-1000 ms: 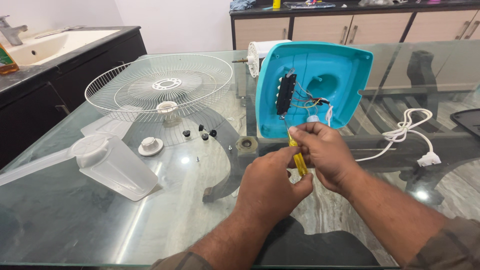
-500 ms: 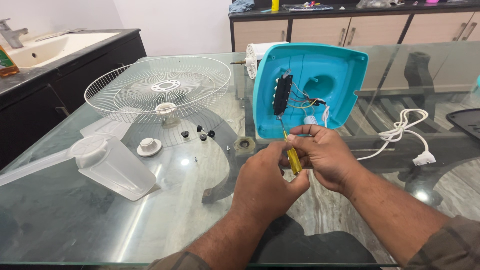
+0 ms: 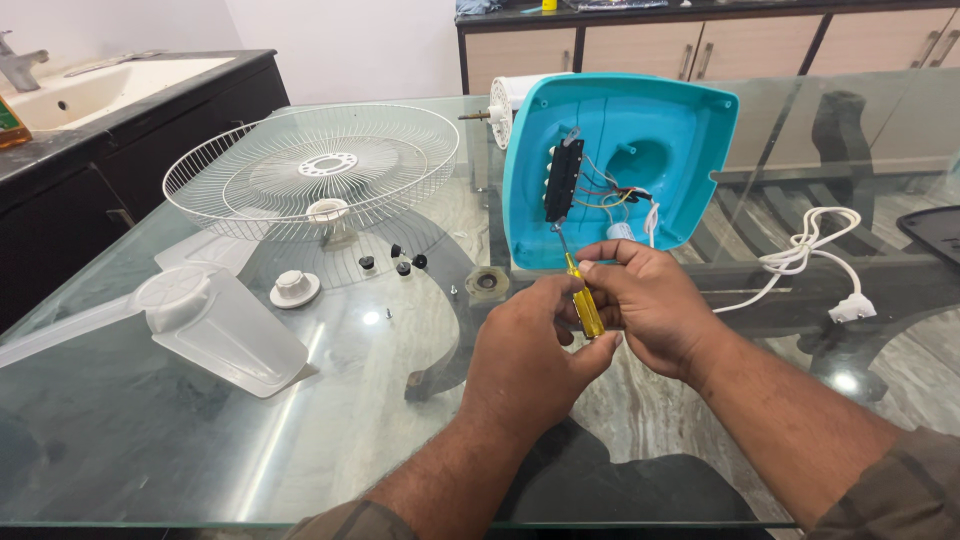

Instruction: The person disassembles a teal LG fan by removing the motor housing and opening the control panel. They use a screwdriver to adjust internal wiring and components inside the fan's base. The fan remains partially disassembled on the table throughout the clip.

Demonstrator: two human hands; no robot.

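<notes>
The yellow-handled screwdriver is being gripped by both hands above the glass worktop: the right hand is closing its fingers around the handle, and the left hand is pinching it from the other side. Its metal shaft is pointing up to the black switch block inside the turquoise fan base, which is standing on its edge (coloured wires are showing inside). A white power cord is lying to the right. To the left are lying small black knobs, a white round cap, the white wire fan guard and the translucent fan blade.
</notes>
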